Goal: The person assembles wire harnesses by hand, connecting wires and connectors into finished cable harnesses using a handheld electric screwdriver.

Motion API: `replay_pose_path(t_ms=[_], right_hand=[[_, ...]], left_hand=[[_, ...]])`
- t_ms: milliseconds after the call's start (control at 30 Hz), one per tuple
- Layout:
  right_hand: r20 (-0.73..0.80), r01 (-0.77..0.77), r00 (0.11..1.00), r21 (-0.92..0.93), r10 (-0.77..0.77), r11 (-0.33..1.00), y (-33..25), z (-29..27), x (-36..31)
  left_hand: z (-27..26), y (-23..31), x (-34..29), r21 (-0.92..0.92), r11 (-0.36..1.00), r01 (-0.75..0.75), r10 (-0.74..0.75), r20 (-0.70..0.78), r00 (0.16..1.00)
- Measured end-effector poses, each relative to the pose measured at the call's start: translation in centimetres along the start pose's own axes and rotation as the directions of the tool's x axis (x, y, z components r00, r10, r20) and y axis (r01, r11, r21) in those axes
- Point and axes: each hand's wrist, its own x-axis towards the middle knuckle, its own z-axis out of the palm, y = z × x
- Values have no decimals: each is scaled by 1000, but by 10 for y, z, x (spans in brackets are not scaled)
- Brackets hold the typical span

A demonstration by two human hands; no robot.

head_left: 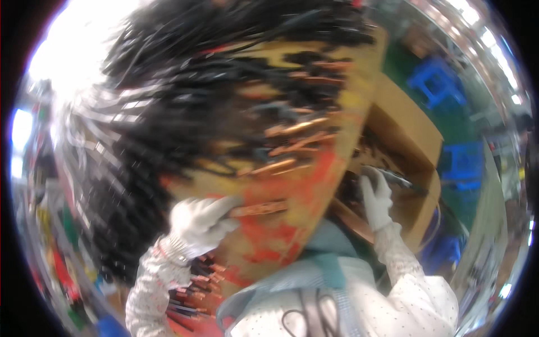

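My left hand (pixel 199 224), in a white glove, is closed at the near left of the worn yellow and red tabletop (pixel 281 236). From its fingers a bare copper end (pixel 266 208) points right, seemingly the end of a cable. Over an open cardboard box (pixel 412 118) at the right is my right hand (pixel 377 202), also gloved. Its fingers appear closed round a slim grey metallic tool (pixel 396 178); blur hides its exact kind. Dark pieces lie inside the box. Black cables (pixel 135 151) with stripped copper ends (pixel 297 128) spread over the table beyond my left hand.
More copper-ended cables (pixel 205 281) lie beside my left forearm. Two blue stools (pixel 438 81) stand on the green floor beyond the box. The table's curved-looking right edge runs between my hands. Strong glare washes out the upper left.
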Motion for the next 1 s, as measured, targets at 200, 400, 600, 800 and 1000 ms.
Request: replay_pose_path(t_ms=[200,400,600,800,1000], right_hand=[[209,-469,658,865,724,176,217,-37,53],[177,-181,563,979,808,-89,295,-8,106],[89,-251,791,950,605,189,258,-71,84],[-7,-59,934,983,358,174,0,-78,69],[84,-153,926,975,-369,-162,-148,-6,43]], left_hand=[[6,2,11,-7,999,-43,42,-107,993],[6,14,7,12,985,169,-165,-160,973],[-4,17,22,-45,938,344,-337,124,933],[4,12,21,13,988,152,-152,29,988],[21,3,12,49,994,103,-94,-160,983]])
